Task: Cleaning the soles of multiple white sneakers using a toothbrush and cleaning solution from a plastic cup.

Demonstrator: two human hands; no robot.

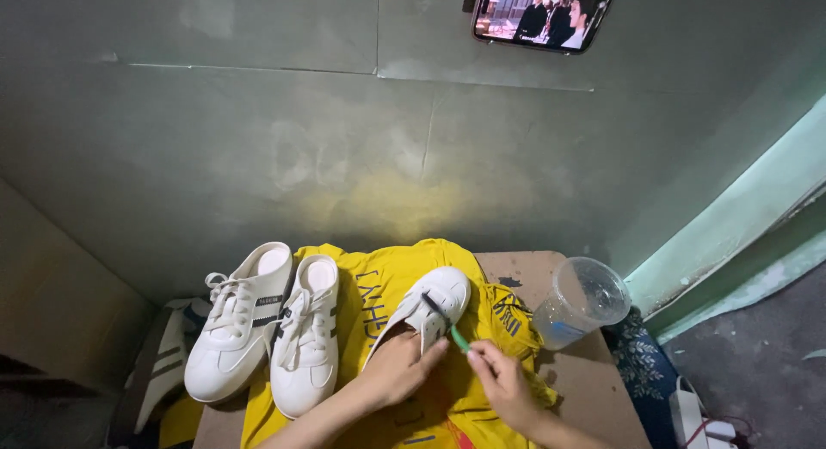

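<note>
the left hand (397,367) grips a white shoe (430,311), fingers wrapped round its side, tilted on a yellow cloth (387,286) over a cardboard box (551,277). the right hand (503,384) pinches a green toothbrush (447,324), bristles on the shoe. two more white shoes (267,329) lie left; a clear plastic cup (581,303) stands right.

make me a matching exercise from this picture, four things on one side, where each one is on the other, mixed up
Things:
1. white shoe
2. green-handled brush
3. clear plastic cup
4. phone

Places:
a. on the wall, top of view
b. on the brown board, right of the yellow cloth
c. gripped by the left hand
d. in the right hand, tip against a shoe

Pairs: 1-c, 2-d, 3-b, 4-a
</note>
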